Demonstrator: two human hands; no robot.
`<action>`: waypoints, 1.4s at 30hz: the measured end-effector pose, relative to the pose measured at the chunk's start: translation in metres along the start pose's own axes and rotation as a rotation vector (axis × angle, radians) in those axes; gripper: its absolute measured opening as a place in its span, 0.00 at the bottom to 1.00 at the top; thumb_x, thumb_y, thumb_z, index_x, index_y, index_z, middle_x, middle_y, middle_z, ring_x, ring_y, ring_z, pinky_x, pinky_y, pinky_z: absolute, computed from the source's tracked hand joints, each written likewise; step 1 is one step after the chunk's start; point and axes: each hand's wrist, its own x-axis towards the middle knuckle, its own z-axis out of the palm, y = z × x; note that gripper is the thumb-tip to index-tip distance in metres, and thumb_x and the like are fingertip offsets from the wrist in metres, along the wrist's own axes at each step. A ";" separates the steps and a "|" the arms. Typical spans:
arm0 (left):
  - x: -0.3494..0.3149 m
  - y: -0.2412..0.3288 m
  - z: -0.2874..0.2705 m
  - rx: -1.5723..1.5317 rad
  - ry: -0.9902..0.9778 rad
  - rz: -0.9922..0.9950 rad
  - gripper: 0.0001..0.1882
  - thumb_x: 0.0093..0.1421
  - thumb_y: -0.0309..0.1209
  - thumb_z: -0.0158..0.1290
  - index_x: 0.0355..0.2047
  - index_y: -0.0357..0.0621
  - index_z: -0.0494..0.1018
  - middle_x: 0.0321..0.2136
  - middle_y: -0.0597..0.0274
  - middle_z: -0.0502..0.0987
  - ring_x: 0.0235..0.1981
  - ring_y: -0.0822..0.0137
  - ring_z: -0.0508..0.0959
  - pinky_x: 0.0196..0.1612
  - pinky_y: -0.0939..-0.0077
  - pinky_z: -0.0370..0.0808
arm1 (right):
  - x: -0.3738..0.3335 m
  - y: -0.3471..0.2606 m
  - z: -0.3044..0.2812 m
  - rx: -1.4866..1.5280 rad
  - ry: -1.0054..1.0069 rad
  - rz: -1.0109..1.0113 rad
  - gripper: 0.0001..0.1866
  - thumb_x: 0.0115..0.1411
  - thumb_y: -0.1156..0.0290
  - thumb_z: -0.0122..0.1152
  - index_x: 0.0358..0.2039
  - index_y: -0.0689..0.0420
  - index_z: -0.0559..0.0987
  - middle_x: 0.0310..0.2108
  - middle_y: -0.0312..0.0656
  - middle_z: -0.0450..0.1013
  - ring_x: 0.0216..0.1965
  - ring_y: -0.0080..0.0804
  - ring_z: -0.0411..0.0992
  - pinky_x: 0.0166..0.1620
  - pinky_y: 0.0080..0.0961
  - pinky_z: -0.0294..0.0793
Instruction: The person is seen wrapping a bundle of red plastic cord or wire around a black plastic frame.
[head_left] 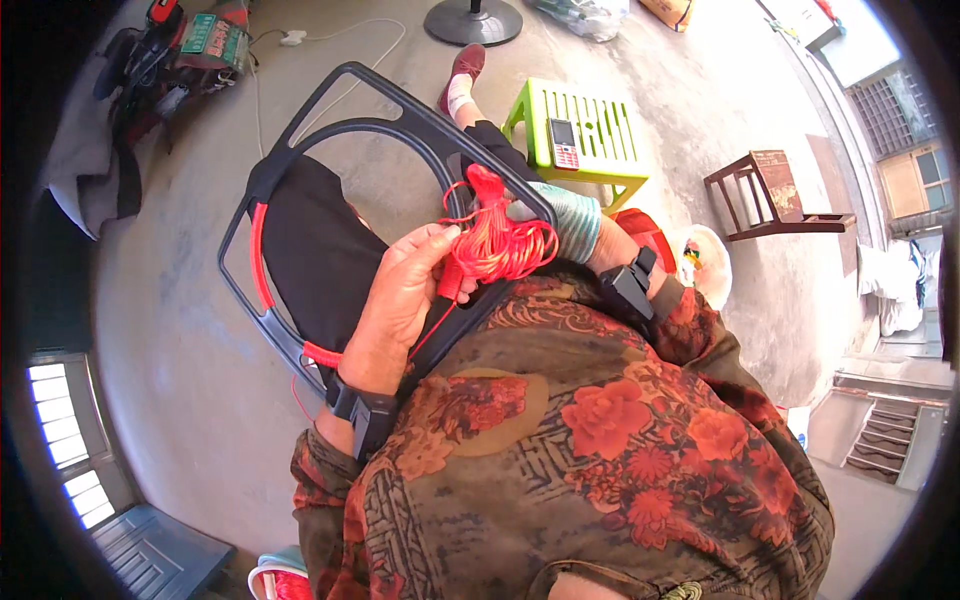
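Note:
A black frame (352, 70) with rounded bars lies across my lap, red cord (260, 245) wound tightly round parts of its left side. Over its right side is a thick bundle of red cord (505, 245), looped and gathered at the top. My left hand (405, 280) is bare and pinches the red cord between thumb and fingers at the bundle's left edge. A strand runs down from there toward my lap. My right hand (568, 222), in a grey-green knitted glove, closes on the bundle from the right; its fingertips are partly hidden behind cord and frame.
A green plastic stool (610, 130) with a red and white keypad phone (564, 145) on it stands ahead. A white bucket (712, 265) is right of me, and a dark wooden chair (775, 190) stands farther right. A white cable (370, 72) crosses the floor.

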 end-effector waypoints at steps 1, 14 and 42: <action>0.000 0.000 -0.001 0.003 0.000 -0.005 0.09 0.62 0.34 0.49 0.29 0.42 0.71 0.22 0.62 0.76 0.18 0.71 0.74 0.20 0.80 0.70 | -0.014 -0.024 0.034 0.246 0.071 0.054 0.11 0.57 0.69 0.56 0.38 0.61 0.74 0.34 0.37 0.74 0.33 0.21 0.72 0.38 0.19 0.73; -0.004 0.003 0.000 0.021 0.021 -0.052 0.09 0.62 0.35 0.48 0.33 0.42 0.70 0.22 0.60 0.76 0.19 0.70 0.75 0.22 0.80 0.73 | 0.020 -0.021 0.023 0.489 0.205 0.091 0.12 0.56 0.67 0.57 0.36 0.62 0.73 0.27 0.43 0.74 0.24 0.31 0.74 0.28 0.25 0.76; 0.001 0.002 -0.005 -0.039 -0.001 0.014 0.07 0.62 0.34 0.48 0.33 0.44 0.69 0.23 0.56 0.77 0.19 0.69 0.75 0.22 0.80 0.73 | -0.063 -0.030 -0.025 0.190 0.435 -0.205 0.20 0.53 0.67 0.63 0.44 0.63 0.70 0.31 0.43 0.73 0.28 0.31 0.73 0.33 0.27 0.77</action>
